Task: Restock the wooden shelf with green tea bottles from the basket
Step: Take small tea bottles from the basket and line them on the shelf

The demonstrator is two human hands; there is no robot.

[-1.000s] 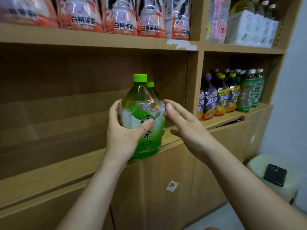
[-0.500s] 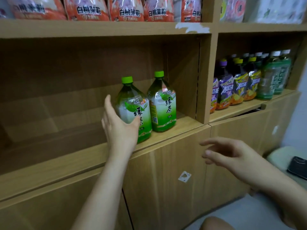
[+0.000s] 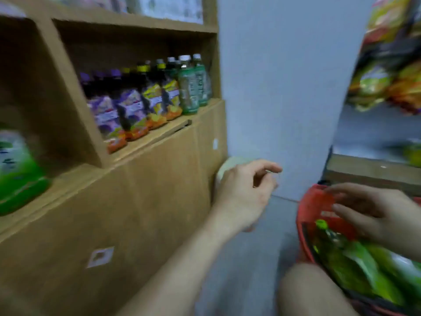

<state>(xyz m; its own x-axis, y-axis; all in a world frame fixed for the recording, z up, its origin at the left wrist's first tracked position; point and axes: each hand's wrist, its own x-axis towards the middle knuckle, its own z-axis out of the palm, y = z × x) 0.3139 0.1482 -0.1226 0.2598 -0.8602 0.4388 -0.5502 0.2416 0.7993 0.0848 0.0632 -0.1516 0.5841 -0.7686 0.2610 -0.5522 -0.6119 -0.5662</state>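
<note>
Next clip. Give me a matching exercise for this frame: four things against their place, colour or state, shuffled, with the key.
Things:
1. basket
2. left hand
3. purple-label bottles
4. right hand

Place, colour or state:
A. fingers out over the basket rim, holding nothing
B. red, at lower right, green bottles lying inside
C. standing in the right compartment of the wooden shelf
D. loosely curled, empty, mid-frame

Pairs: 1-B, 2-D, 3-C, 4-A

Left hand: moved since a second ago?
Yes, rightward: the left hand went from the green tea bottle to the right end of the wooden shelf.
</note>
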